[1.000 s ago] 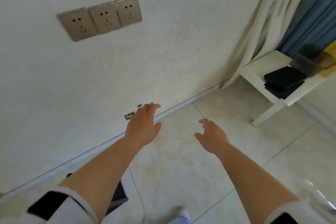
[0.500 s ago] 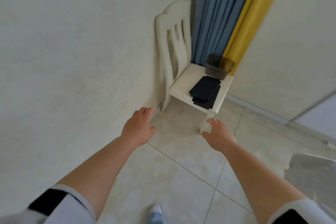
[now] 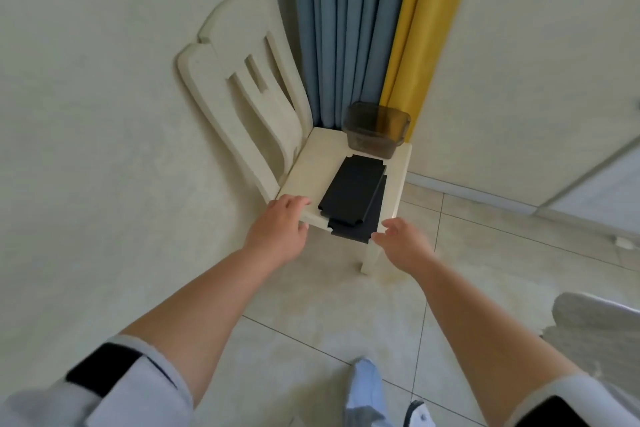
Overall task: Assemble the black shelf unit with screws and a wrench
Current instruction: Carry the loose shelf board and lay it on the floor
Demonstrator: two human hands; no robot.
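Black flat shelf panels lie stacked on the seat of a cream wooden chair, their near end overhanging the seat's front edge. A smoky translucent plastic box stands at the back right of the seat. My left hand reaches over the seat's front left corner, fingers extended, just left of the panels. My right hand hovers by the front right corner, fingers loosely spread, close to the panels' near end. Neither hand holds anything. No screws or wrench show.
The chair stands in a room corner against a cream wall, with blue curtains and a yellow curtain behind it. The floor is pale tile. My shoe shows at the bottom. A grey blurred object sits at the right edge.
The view swung from the wall sockets to the chair, which now fills the centre. Both hands have come forward to the seat's front edge, next to the black panels.
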